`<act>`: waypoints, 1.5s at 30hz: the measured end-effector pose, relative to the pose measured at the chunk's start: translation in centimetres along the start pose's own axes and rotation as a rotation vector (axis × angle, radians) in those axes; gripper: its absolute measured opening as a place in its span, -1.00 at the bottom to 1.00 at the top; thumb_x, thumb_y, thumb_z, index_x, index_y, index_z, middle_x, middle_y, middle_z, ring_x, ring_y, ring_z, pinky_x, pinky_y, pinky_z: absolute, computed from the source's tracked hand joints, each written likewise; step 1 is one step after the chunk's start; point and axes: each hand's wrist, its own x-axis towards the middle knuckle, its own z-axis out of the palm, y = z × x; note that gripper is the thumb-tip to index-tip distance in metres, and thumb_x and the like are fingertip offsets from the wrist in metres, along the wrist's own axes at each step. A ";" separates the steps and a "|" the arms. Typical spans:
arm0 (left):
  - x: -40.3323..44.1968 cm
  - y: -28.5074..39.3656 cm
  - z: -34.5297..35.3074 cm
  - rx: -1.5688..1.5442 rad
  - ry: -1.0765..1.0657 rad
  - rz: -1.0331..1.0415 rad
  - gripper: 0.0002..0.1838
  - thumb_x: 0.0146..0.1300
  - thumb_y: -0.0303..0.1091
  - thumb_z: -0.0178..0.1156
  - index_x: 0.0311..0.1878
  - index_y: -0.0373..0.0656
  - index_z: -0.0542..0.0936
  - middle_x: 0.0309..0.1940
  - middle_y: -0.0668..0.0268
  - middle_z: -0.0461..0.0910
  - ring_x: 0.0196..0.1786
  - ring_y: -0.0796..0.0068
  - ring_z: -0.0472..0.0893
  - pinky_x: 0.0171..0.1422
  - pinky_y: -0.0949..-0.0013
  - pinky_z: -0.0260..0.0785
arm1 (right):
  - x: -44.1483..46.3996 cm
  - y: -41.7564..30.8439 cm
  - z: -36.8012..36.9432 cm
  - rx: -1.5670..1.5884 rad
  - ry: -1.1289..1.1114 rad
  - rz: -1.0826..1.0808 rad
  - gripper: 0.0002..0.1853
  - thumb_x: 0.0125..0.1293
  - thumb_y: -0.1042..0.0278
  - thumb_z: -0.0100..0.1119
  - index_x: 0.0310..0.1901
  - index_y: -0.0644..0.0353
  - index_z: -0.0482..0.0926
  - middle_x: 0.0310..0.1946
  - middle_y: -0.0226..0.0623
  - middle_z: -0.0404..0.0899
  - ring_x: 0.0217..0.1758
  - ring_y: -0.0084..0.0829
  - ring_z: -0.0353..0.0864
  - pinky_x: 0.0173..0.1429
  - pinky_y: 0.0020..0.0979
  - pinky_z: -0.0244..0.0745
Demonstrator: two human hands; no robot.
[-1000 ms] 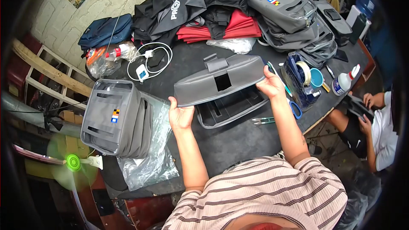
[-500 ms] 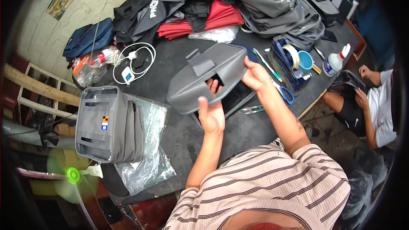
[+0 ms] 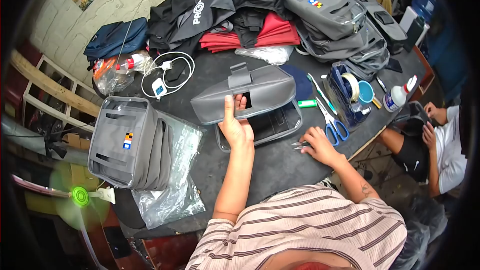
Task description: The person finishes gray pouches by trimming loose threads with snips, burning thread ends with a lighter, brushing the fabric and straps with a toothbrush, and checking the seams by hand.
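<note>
My left hand [image 3: 237, 129] grips a grey bag [image 3: 265, 87] by its near edge. The thumb lies on the outside, and fingers show through a dark cut-out in the panel. A short strap tab [image 3: 240, 76] stands up from the bag's top. Its clear-windowed lower part [image 3: 277, 126] rests on the table, lifted open from the upper panel. On the table to the right, my right hand [image 3: 321, 146] has its fingers closed over small thread snips [image 3: 298, 145], whose blades point left. Blue-handled scissors [image 3: 337, 129] lie just beyond that hand.
Stacked grey bags [image 3: 125, 142] stand at left on clear plastic [image 3: 182, 170]. More grey bags [image 3: 325, 12], red fabric [image 3: 250, 35] and a white cable [image 3: 167, 72] lie at the back. A tape roll [image 3: 351, 87], bottle [image 3: 396, 96] and seated person [image 3: 445, 140] are at right.
My right hand has let go of the bag's far side and come down to the snips. The bag has tipped lower in my left hand, and a green item beside it now shows.
</note>
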 end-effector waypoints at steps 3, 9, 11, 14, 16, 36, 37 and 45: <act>0.1 -0.4 -0.1 0.039 -0.021 0.062 -0.60 0.23 -0.50 0.25 0.13 -0.22 0.42 -0.08 0.21 0.56 -0.14 0.34 0.64 0.02 0.30 0.55 | 0.0 2.3 -0.8 0.078 -0.018 0.004 -0.88 0.23 0.39 0.15 -0.22 0.17 0.54 -0.29 -0.26 0.45 -0.16 -0.17 0.43 0.00 -0.27 0.29; -0.7 -1.1 -0.5 0.110 -0.045 0.109 -0.58 0.24 -0.54 0.22 0.16 -0.28 0.39 -0.07 0.15 0.55 -0.16 0.29 0.65 -0.07 0.30 0.60 | 6.8 -1.8 -7.5 0.826 0.375 0.007 -0.67 0.21 0.20 0.25 -0.16 0.31 0.52 -0.32 -0.40 0.50 -0.20 -0.56 0.47 -0.07 -0.43 0.38; -1.3 -1.1 0.2 0.150 -0.072 0.160 -0.63 0.21 -0.57 0.24 0.09 -0.30 0.44 -0.13 0.15 0.58 -0.18 0.30 0.66 -0.10 0.32 0.62 | 9.8 -4.9 -9.8 0.365 0.400 -0.112 -0.71 0.13 0.27 0.35 -0.19 0.25 0.58 -0.38 -0.40 0.45 -0.26 -0.53 0.46 -0.23 -0.55 0.34; -1.9 -1.2 0.5 0.184 -0.101 0.151 -0.61 0.20 -0.58 0.24 0.09 -0.30 0.43 -0.15 0.16 0.58 -0.20 0.32 0.66 -0.13 0.35 0.62 | 13.7 -7.3 -8.5 0.210 0.482 -0.282 -0.74 -0.02 0.53 0.35 -0.22 0.21 0.62 -0.38 -0.30 0.46 -0.38 -0.35 0.53 -0.31 -0.44 0.40; -2.0 -1.3 0.3 0.189 -0.095 0.150 -0.61 0.20 -0.58 0.25 0.10 -0.31 0.42 -0.15 0.15 0.58 -0.21 0.32 0.66 -0.14 0.36 0.62 | 15.3 -8.1 -7.7 0.036 0.463 -0.341 -0.73 -0.14 0.57 0.31 -0.30 0.22 0.60 -0.37 -0.27 0.48 -0.45 -0.17 0.54 -0.34 -0.28 0.45; -0.3 -0.1 -2.3 0.220 -0.080 0.124 -0.61 0.19 -0.56 0.25 0.10 -0.31 0.43 -0.17 0.15 0.58 -0.24 0.31 0.66 -0.16 0.34 0.60 | 14.7 -1.8 -7.8 2.326 -0.065 -0.822 -0.47 0.29 -0.19 0.09 -0.59 0.11 0.30 -0.56 -0.52 0.18 -0.69 -0.66 0.05 -0.48 -0.52 -0.01; -0.4 -0.1 -2.4 0.221 -0.079 0.122 -0.61 0.19 -0.56 0.25 0.10 -0.31 0.43 -0.17 0.15 0.58 -0.24 0.31 0.66 -0.16 0.34 0.60 | 14.4 -1.3 -7.7 2.277 -0.041 -0.705 -0.44 0.26 -0.25 0.08 -0.61 0.09 0.29 -0.56 -0.52 0.18 -0.69 -0.66 0.04 -0.50 -0.51 -0.02; -0.8 -0.2 -1.3 0.201 -0.058 0.119 -0.63 0.20 -0.57 0.24 0.08 -0.32 0.43 -0.18 0.13 0.59 -0.24 0.34 0.66 -0.15 0.36 0.60 | 15.9 -6.4 -5.9 0.520 0.303 -0.207 -0.85 0.05 0.52 0.36 -0.30 0.26 0.67 -0.39 -0.35 0.55 -0.33 -0.47 0.57 -0.26 -0.47 0.41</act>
